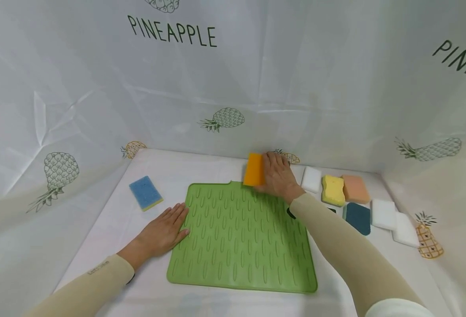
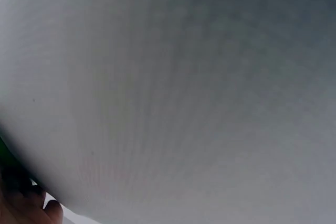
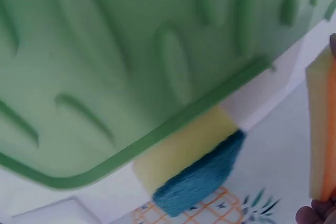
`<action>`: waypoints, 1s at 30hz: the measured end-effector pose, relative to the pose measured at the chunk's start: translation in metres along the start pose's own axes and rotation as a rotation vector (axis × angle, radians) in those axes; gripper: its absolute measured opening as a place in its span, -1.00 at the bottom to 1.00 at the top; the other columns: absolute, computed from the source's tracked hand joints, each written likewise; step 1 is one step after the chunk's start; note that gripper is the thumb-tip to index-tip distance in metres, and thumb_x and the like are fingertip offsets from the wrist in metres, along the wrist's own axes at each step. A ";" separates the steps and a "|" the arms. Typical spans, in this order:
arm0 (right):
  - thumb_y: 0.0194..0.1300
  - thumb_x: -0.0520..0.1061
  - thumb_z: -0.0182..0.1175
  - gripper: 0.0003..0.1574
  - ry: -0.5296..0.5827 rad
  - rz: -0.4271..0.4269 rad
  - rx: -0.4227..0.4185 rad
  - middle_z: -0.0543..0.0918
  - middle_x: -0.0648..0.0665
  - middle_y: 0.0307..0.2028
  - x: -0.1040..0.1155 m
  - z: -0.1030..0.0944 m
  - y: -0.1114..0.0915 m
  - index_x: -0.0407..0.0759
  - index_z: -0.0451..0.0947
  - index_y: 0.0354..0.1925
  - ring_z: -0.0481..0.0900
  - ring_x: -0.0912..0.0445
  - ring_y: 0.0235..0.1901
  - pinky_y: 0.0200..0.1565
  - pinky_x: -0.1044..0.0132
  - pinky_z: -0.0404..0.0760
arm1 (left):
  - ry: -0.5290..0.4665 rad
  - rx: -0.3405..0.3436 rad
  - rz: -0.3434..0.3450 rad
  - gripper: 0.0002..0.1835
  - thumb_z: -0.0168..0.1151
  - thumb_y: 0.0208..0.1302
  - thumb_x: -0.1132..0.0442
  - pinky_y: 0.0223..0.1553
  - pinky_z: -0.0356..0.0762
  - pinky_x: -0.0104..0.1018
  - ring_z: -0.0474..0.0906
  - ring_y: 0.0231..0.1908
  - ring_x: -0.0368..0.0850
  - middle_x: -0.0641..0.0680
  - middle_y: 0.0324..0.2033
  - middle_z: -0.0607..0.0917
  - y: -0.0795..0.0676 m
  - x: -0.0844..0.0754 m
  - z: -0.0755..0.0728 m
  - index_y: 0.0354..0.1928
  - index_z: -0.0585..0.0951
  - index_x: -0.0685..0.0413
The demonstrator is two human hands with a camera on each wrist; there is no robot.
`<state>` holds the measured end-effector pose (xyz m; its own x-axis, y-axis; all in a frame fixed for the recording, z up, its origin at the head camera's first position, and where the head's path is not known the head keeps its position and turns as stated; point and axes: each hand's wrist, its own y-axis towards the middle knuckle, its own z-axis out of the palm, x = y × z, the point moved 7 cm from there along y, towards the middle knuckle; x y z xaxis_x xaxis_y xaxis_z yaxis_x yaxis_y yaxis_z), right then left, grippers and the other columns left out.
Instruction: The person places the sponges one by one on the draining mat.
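A green ribbed mat (image 1: 237, 237) lies on the white-covered table. My left hand (image 1: 163, 231) rests with straight fingers on its left edge; in the left wrist view only fingertips (image 2: 31, 208) show in the bottom corner. At the mat's far edge my right hand (image 1: 276, 176) grips an orange sponge (image 1: 253, 169). In the right wrist view, this orange sponge (image 3: 317, 135) has a pale layer and stands between the fingers. Beside the mat edge there, a yellow sponge with a teal scouring side (image 3: 202, 177) shows; the right hand mostly hides that spot in the head view.
Left of the mat lies a blue sponge (image 1: 146, 192) with a yellow underside. On the right are a yellow sponge (image 1: 333, 190), a peach sponge (image 1: 355, 189), a dark teal pad (image 1: 357, 218) and several white sponges (image 1: 382, 214). A pineapple-print sheet (image 1: 233, 79) rises behind the table.
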<state>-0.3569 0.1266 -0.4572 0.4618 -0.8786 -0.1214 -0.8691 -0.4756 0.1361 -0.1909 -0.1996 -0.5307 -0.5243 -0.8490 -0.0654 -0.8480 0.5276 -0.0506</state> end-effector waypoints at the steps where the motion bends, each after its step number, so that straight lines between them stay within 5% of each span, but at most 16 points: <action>1: 0.10 0.60 0.39 0.56 0.005 -0.005 -0.010 0.23 -0.45 0.45 0.003 -0.002 -0.002 -0.42 0.02 0.56 0.25 -0.37 0.46 0.53 -0.26 0.25 | -0.005 0.001 0.002 -0.20 0.00 0.66 -0.12 0.60 0.16 0.18 0.09 0.62 0.29 0.36 0.61 0.18 0.000 0.000 0.000 0.61 0.19 0.37; 14: 0.14 0.63 0.31 0.50 -0.025 -0.127 -0.091 0.33 -0.40 0.41 0.061 -0.025 -0.029 -0.38 0.09 0.57 0.38 -0.31 0.37 0.51 -0.18 0.35 | -0.086 0.033 -0.052 -0.18 -0.02 0.66 -0.17 0.59 0.11 0.25 0.07 0.62 0.32 0.36 0.62 0.16 -0.003 0.002 -0.003 0.64 0.15 0.31; 30: 0.15 0.65 0.28 0.52 0.020 -0.193 -0.062 0.35 -0.36 0.44 0.104 -0.018 -0.029 -0.35 0.07 0.61 0.37 -0.23 0.40 0.52 -0.14 0.31 | -0.110 0.055 -0.055 -0.15 -0.04 0.65 -0.21 0.58 0.11 0.28 0.06 0.62 0.33 0.36 0.62 0.14 -0.002 0.003 -0.004 0.64 0.14 0.31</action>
<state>-0.2804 0.0486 -0.4558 0.6230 -0.7711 -0.1313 -0.7517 -0.6366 0.1721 -0.1909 -0.2030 -0.5267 -0.4630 -0.8699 -0.1699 -0.8681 0.4838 -0.1112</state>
